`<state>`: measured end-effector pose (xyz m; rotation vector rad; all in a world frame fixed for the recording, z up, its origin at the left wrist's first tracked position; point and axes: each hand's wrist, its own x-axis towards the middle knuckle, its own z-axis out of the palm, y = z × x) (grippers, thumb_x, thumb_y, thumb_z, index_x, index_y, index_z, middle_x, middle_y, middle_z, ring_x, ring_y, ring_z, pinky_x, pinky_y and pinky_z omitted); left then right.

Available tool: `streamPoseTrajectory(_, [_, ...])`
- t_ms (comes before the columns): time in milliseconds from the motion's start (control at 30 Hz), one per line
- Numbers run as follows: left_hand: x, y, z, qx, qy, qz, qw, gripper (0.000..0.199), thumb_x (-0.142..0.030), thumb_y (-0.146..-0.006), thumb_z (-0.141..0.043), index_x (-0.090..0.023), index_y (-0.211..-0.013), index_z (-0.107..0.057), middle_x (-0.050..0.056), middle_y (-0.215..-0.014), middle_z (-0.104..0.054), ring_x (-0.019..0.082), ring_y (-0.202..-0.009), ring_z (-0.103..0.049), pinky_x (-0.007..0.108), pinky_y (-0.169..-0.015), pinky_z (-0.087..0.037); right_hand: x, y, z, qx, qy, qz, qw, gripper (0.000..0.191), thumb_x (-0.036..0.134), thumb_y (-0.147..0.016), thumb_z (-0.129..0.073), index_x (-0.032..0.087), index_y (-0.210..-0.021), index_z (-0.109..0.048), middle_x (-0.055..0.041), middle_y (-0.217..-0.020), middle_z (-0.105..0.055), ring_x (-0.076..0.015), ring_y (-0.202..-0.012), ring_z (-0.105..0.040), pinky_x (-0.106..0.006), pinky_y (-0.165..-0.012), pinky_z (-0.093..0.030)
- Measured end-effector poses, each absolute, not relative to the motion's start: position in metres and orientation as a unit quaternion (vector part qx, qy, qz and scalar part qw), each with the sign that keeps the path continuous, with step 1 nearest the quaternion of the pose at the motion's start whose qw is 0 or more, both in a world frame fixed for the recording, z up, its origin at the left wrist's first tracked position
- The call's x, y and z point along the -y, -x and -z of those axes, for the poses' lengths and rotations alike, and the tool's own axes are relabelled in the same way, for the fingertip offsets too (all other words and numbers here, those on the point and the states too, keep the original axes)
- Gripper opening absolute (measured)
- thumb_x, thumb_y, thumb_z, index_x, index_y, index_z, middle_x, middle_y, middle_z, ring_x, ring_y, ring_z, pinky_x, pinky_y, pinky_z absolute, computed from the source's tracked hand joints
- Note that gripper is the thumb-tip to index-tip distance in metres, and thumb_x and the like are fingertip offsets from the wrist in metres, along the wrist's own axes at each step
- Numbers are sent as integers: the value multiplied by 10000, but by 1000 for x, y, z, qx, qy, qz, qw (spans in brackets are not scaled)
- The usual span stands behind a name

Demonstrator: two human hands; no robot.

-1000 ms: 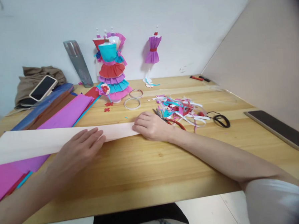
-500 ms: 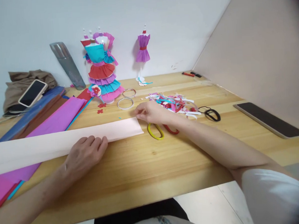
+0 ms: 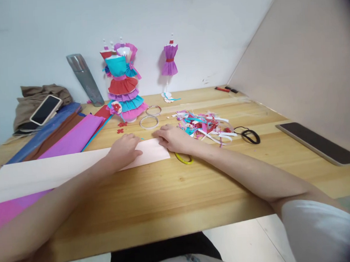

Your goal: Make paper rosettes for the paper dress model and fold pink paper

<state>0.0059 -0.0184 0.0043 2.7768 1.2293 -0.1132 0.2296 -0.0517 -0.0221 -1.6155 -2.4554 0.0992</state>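
The long, pale pink paper strip point(image 3: 56, 168) is lying lengthwise from the left part of the bench point(image 3: 196, 196) toward its middle, crossing the bright purple folded paper sheet point(image 3: 72, 136). The left hand point(image 3: 125, 151) is pressing on the strip near its right end, fingers held together and thumb extending apart. The right hand point(image 3: 174, 139) is resting at that end, fingers side by side and bending over it (whether they are pinching the paper, the view is not showing). Just below the right hand, a yellow, loop-shaped handle point(image 3: 184, 158) is protruding. Beyond the right hand, a loose pile of multicoloured paper scraps point(image 3: 204, 125) is lying. Toward the far edge, a tiered turquoise, red, purple and pink paper dress point(image 3: 123, 86) is standing, with two thin round rings point(image 3: 149, 122) lying nearby.
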Motion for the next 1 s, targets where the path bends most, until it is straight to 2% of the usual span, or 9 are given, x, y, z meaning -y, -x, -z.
streamPoseTrajectory(100, [14,-16,-13,-413,-902,69,102,300,-277,-794,-600,-141,-1056,-653,120,-1089,-704,278,-1005,-636,345,-802,-462,53,-225,23,827,553,-39,94,275,106,-857,-550,120,-1082,-707,-137,-1006,-700,-252,-982,-617,-317,-799,-436])
streamPoseTrajectory(167, [11,-21,-21,-405,-899,105,130,152,-288,-742,-610,-173,-840,-618,53,-841,-669,223,-773,-604,305,-620,-373,54,-225,22,829,546,-47,109,228,89,-814,-550,118,-980,-703,-134,-972,-690,-248,-934,-605,-320,-788,-423])
streamPoseTrajectory(267, [3,-24,-33,-379,-901,133,164,145,-306,-699,-606,-199,-662,-516,-3,-651,-539,171,-616,-501,297,-533,-260,55,-226,20,819,538,-80,182,177,64,-752,-538,132,-870,-652,-94,-879,-662,-215,-835,-581,-302,-728,-404])
streamPoseTrajectory(467, [-25,-16,-32,-375,-865,91,321,429,-547,-695,-690,-209,-958,-682,36,-930,-718,216,-815,-646,245,-606,-407,47,-228,20,727,496,-259,399,43,178,-785,-554,174,-828,-559,25,-674,-549,-138,-634,-525,-255,-604,-393])
streamPoseTrajectory(567, [-34,-11,-27,-417,-828,71,368,481,-587,-642,-731,-185,-905,-699,59,-872,-726,225,-782,-661,243,-583,-422,44,-229,16,668,480,-343,454,194,241,-783,-617,163,-960,-597,10,-738,-624,-139,-665,-589,-251,-612,-451])
streamPoseTrajectory(667, [-32,-8,-28,-409,-800,5,439,489,-550,-619,-758,-174,-927,-706,56,-849,-725,214,-744,-657,250,-587,-440,48,-230,9,600,497,-443,445,325,391,-830,-650,160,-1058,-627,-18,-767,-682,-141,-645,-634,-236,-556,-485])
streamPoseTrajectory(767, [-25,-10,-36,-410,-797,-49,441,455,-511,-612,-772,-169,-905,-712,42,-805,-717,203,-712,-643,252,-581,-434,54,-228,4,560,498,-534,392,390,503,-790,-719,131,-899,-675,-65,-709,-717,-146,-613,-668,-223,-536,-505])
streamPoseTrajectory(900, [-18,-13,-43,-400,-805,-55,435,443,-512,-606,-779,-182,-898,-728,25,-798,-708,192,-709,-630,243,-569,-415,56,-222,9,561,494,-522,409,346,427,-647,-837,133,-737,-680,-35,-613,-698,-116,-519,-624,-215,-524,-488])
streamPoseTrajectory(1000, [-18,-12,-45,-388,-808,-63,439,437,-573,-618,-768,-169,-769,-696,9,-676,-638,141,-585,-543,225,-496,-328,54,-221,10,600,505,-471,403,297,409,-671,-798,144,-699,-666,-6,-580,-667,-126,-517,-603,-234,-528,-473])
